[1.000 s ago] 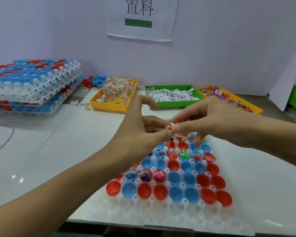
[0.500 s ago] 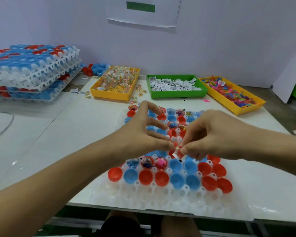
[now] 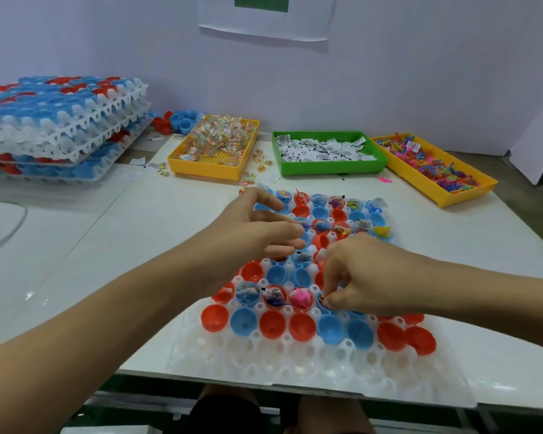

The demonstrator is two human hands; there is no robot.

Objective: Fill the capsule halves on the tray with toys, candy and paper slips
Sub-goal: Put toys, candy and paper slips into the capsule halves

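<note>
A clear white tray [image 3: 295,364] lies on the table in front of me and holds red and blue capsule halves. The nearest row, from a red half [image 3: 214,317] rightward, is bare inside. Behind it, a few halves hold things, one a pink toy [image 3: 301,298]. My right hand [image 3: 361,277] reaches down with thumb and fingers pinched on a small packet inside a blue half [image 3: 323,303] in that second row. My left hand [image 3: 261,233] hovers over the tray's middle with loose, spread fingers and holds nothing. Far rows hold toys and slips.
Behind the tray stand a yellow bin [image 3: 201,170] of wrapped candy, a green bin [image 3: 333,169] of paper slips and a yellow bin [image 3: 461,198] of coloured toys. Stacked filled trays [image 3: 60,120] sit at the far left, loose capsule halves [image 3: 182,120] beside them. A cable [image 3: 10,227] crosses the left.
Both hands were pinching the small packet together above the tray. The right hand has dropped toward me into a second-row half, and the left hand has let go and opened.
</note>
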